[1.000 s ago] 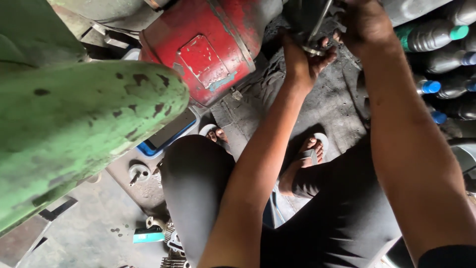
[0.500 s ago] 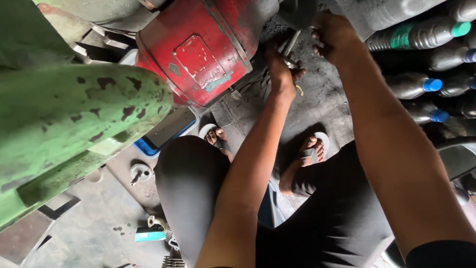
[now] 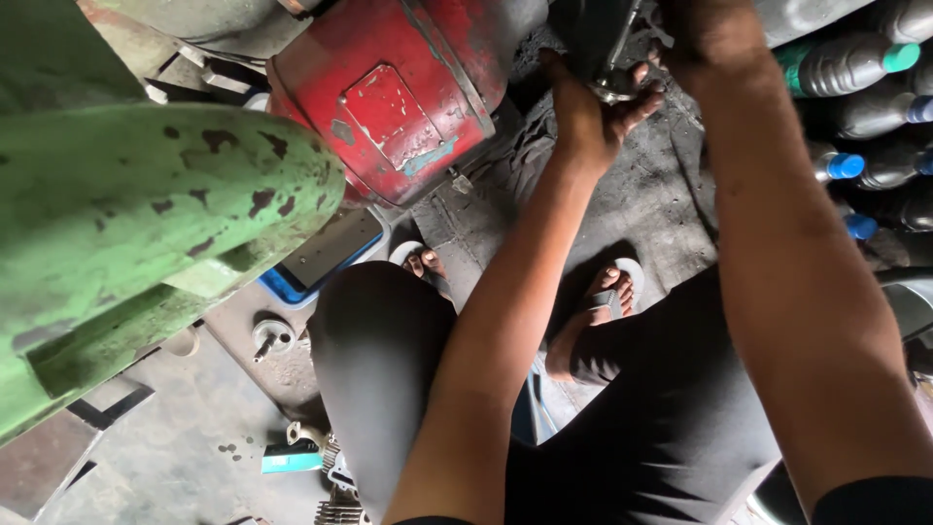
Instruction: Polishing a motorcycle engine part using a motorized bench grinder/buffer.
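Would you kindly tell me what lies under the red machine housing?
Under the red machine housing a blue-edged flat tray sticks out on the grimy floor, near a sandalled foot. The housing covers the tray's far part.

A repair workshop: chipped green machine housing [image 3: 146, 243], red engine casing [image 3: 408, 97], oil bottles [image 3: 846, 63], grimy floor [image 3: 175, 457].
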